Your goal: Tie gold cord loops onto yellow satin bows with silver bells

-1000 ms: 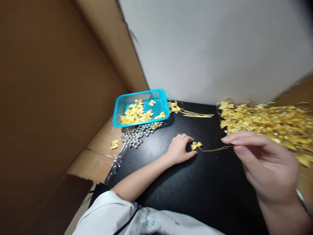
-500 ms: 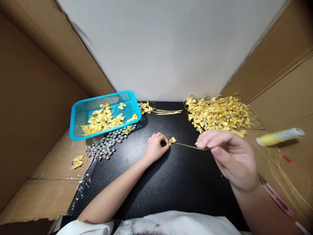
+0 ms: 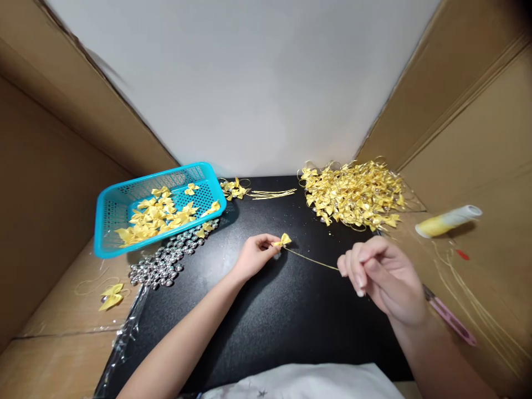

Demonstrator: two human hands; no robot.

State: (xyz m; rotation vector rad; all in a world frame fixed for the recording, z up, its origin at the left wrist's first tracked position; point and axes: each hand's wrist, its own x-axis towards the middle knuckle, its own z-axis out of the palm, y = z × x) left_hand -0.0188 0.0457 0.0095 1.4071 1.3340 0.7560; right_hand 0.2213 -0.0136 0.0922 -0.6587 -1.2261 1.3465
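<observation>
Between the thumb and fingers of my left hand is a small yellow ribbon bow, just above the black tabletop. A thin gold cord runs from the bow, stretched to the right. My right hand is closed on the cord's other end, its fingers curled and raised over the table. The very tip of the cord is hidden by those fingers.
A blue basket with yellow bows stands at left, silver beads beside it. Finished-looking bows with cords are heaped at back right. Gold cord pieces, a yellow-white tube and a pink-handled tool lie around.
My right hand has lowered and its fingers have curled more around the cord. My left hand still pinches the bow, which has turned slightly. The whole view has shifted a little.
</observation>
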